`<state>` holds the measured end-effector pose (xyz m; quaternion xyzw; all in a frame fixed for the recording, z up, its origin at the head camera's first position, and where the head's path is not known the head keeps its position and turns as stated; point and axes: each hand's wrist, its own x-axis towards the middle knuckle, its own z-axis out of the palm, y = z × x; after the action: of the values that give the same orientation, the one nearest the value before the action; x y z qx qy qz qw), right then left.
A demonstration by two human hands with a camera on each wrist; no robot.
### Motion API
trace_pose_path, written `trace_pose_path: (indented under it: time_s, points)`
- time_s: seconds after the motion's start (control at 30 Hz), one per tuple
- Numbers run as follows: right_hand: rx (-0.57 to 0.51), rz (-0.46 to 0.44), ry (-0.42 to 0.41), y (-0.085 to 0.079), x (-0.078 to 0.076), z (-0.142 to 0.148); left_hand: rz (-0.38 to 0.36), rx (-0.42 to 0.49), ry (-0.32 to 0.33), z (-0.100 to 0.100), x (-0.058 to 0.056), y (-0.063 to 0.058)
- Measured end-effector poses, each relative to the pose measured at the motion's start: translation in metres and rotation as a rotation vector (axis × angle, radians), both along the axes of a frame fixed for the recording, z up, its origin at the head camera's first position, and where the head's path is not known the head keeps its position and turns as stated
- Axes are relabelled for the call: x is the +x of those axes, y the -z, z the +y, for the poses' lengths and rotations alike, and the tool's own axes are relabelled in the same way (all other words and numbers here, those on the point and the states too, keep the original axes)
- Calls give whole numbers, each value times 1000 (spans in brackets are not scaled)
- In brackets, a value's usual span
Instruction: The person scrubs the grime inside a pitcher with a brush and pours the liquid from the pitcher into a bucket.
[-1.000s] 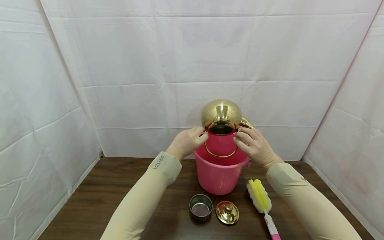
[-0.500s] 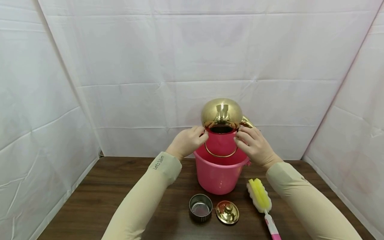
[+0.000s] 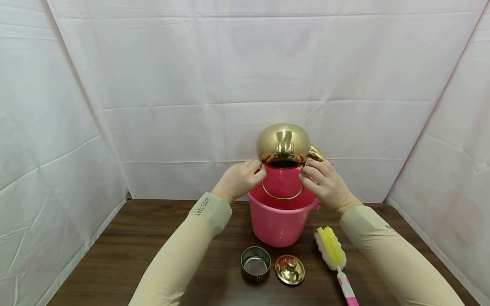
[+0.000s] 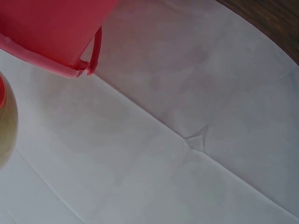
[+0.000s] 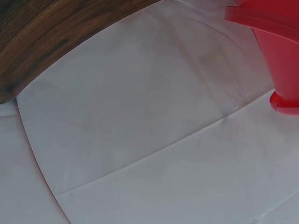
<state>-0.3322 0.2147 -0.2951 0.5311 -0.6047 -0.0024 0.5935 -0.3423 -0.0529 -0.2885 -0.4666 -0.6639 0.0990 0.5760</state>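
Note:
A shiny gold teapot [image 3: 283, 142] is held tipped over above the pink bucket [image 3: 278, 227] in the head view. Its dark round opening faces down and toward me, and its thin wire handle [image 3: 281, 198] hangs in front of the bucket's inside. The left hand [image 3: 241, 180] pinches the teapot at the left end of the handle. On the other side, by the spout [image 3: 317, 153], the right hand [image 3: 323, 182] pinches the right end. Fingertips are partly hidden. Only an edge of the teapot [image 4: 7, 123] appears in the left wrist view; neither wrist view shows a hand.
In front of the bucket, a metal strainer cup [image 3: 255, 264] and a gold lid [image 3: 289, 270] lie on the dark wooden table [image 3: 160, 238]. A yellow-and-white sponge brush [image 3: 331, 250] lies to their right. White cloth [image 3: 214, 76] hangs behind and at both sides.
The teapot has tilted slightly further over, so its body sits a little higher and its opening looks narrower. Both hands keep their hold in nearly the same place.

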Motion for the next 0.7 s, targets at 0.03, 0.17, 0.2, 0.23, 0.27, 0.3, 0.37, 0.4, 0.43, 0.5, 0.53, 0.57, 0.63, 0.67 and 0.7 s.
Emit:
trace_pose_path:
  time_s: [0.03,0.17,0.2,0.23,0.27,0.3,0.37,0.4,0.43,0.5,0.53,0.57,0.63,0.67,0.7]
  points:
    - [2,3,3,0,0,0,-1,0,2,0,0,0]
    - [5,7,9,-1,0,0,-3,-2,2,-1,0,0]
    - [6,7,8,-1,0,0,-3,-2,3,-1,0,-1]
    - [7,9,6,-1,0,0,-2,-3,4,-1,1,-1]
    - [9,10,5,-1,1,-1,1,-4,6,-1,1,-1]
    - [10,14,2,-1,1,-1,5,-6,8,-1,1,-1]
    - [10,26,-9,-2,1,-2,13,-12,14,-2,1,-1]
    - [9,33,-15,-2,2,-2,17,-15,17,-2,2,-1]
    - [9,41,-18,-2,2,-3,21,-18,20,-2,1,0]
    - [7,51,-24,-3,2,-4,32,-21,22,-2,2,-1]
    - [7,55,-26,-3,2,-4,36,-21,23,-3,2,-1]
    - [7,57,-24,-4,3,-4,40,-19,24,-3,2,-1]
    - [7,58,-23,-4,3,-4,49,-16,26,-3,2,-1]
    - [8,58,-24,-5,3,-4,53,-16,28,-2,2,-1]
    - [8,59,-24,-5,3,-4,54,-15,30,-2,2,-1]
